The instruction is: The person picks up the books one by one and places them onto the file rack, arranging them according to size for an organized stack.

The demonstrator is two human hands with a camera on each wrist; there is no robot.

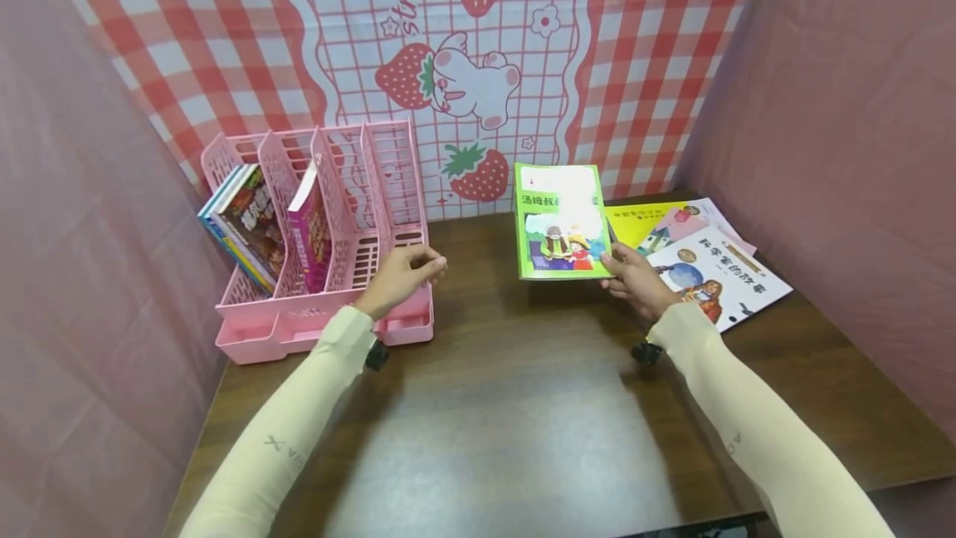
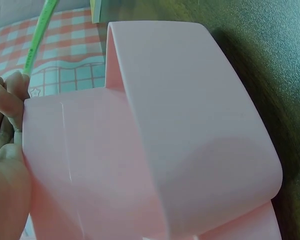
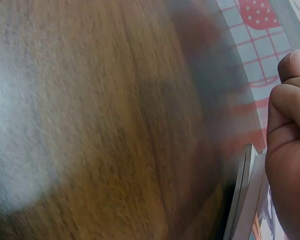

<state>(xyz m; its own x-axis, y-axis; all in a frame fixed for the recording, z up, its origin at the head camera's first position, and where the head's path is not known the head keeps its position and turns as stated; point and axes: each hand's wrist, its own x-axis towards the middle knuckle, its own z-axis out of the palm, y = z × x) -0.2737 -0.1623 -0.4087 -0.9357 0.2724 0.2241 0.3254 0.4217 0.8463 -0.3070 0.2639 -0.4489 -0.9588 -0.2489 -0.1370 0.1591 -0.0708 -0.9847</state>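
Note:
My right hand (image 1: 636,276) pinches a green-bordered picture book (image 1: 562,251) by its lower right corner, cover facing me and raised above the table. In the right wrist view the right hand (image 3: 292,130) shows its thumb and bent fingers at the right edge. My left hand (image 1: 403,272) hovers over the front right part of a pink file rack (image 1: 329,315), fingers loosely curled and holding nothing. The left wrist view shows that left hand (image 2: 7,115) beside the rack's pink wall (image 2: 200,115), with the green edge of the book (image 2: 39,37) beyond the fingertips.
Several thin books (image 1: 250,210) lean in the rack's leftmost slot, and a magenta book (image 1: 309,243) stands in the one beside it. At right lie a white book (image 1: 735,281) and a yellow book (image 1: 631,218), overlapping. A checked strawberry cloth (image 1: 478,90) hangs behind the brown table (image 1: 515,405).

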